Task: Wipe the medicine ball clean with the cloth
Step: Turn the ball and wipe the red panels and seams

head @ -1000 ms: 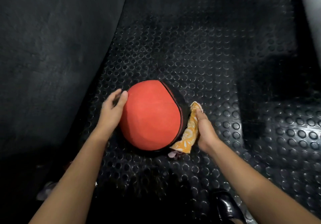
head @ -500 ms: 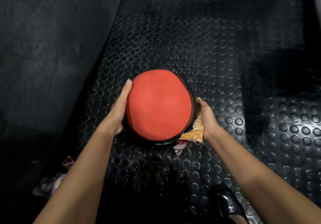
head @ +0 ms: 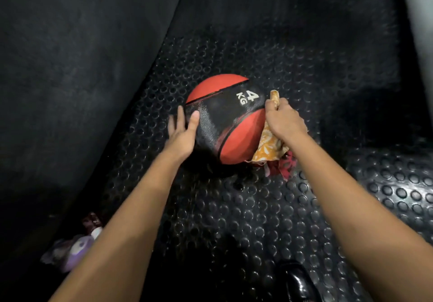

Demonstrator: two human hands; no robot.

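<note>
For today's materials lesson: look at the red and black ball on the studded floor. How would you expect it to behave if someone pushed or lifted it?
The medicine ball is round and rests on the floor mat, so a push would probably roll it; the left hand seems to steady it. Its "4 KG" marking suggests it is heavy for its size. Its grainy black band probably grips well rather than slipping.

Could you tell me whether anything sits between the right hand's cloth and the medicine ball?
Nothing visible does: the right hand presses the orange cloth straight against the medicine ball, while the left hand steadies the opposite side.
</note>
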